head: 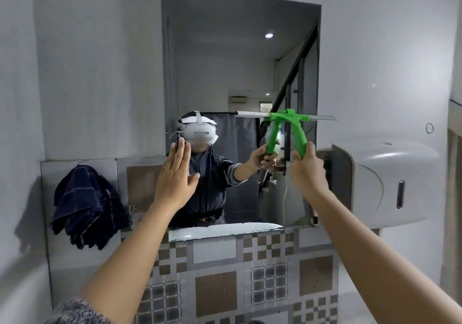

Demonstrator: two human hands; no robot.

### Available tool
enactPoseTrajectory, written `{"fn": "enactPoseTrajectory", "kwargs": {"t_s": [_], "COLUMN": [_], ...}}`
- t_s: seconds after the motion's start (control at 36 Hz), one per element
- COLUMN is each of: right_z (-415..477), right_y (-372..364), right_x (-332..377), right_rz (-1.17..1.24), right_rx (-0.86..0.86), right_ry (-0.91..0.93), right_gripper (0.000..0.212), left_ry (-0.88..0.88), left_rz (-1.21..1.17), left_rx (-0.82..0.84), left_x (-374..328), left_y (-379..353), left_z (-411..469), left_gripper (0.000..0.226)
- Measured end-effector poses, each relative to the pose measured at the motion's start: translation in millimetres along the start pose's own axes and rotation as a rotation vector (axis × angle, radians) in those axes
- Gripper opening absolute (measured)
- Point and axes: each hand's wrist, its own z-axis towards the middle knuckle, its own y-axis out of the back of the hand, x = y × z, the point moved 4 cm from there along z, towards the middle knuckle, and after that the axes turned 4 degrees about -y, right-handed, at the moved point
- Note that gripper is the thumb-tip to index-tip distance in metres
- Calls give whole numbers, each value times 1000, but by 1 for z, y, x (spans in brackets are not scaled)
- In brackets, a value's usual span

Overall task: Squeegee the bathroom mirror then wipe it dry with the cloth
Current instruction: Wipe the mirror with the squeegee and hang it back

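The bathroom mirror [240,56] hangs on the grey wall straight ahead. My right hand [308,171] grips the green handle of the squeegee [297,133], whose blade lies level against the glass on the mirror's right side, about mid-height. My left hand [175,176] is flat with fingers spread, pressed on the mirror's lower left edge. A dark blue checked cloth [85,206] hangs from a hook on the wall left of the mirror.
A white wall dispenser [390,181] juts out right of the mirror, close to my right hand. Patterned brown and grey tiles [240,273] cover the wall below. The mirror reflects a person wearing a headset.
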Motion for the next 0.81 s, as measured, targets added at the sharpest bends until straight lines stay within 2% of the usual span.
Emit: {"fn": "enactPoseTrajectory", "kwargs": {"t_s": [0.22, 0.39, 0.64, 0.81], "right_z": [-20, -33, -55, -68], "right_y": [-20, -41, -74, -90], "right_x": [23, 42, 71, 83], "right_rz": [204, 370, 487, 467], "right_rx": [20, 24, 30, 39], "right_ry": [-140, -227, -238, -214], "right_gripper": [26, 37, 24, 17], "left_ry": [-45, -73, -125, -132], "left_rz": [7, 24, -3, -26], "left_rx": [-19, -27, -15, -16], "left_x": [2, 6, 14, 17], "left_y": [-1, -4, -2, -3], "left_z": [-5, -9, -25, -30], "left_gripper": [81, 75, 78, 78]}}
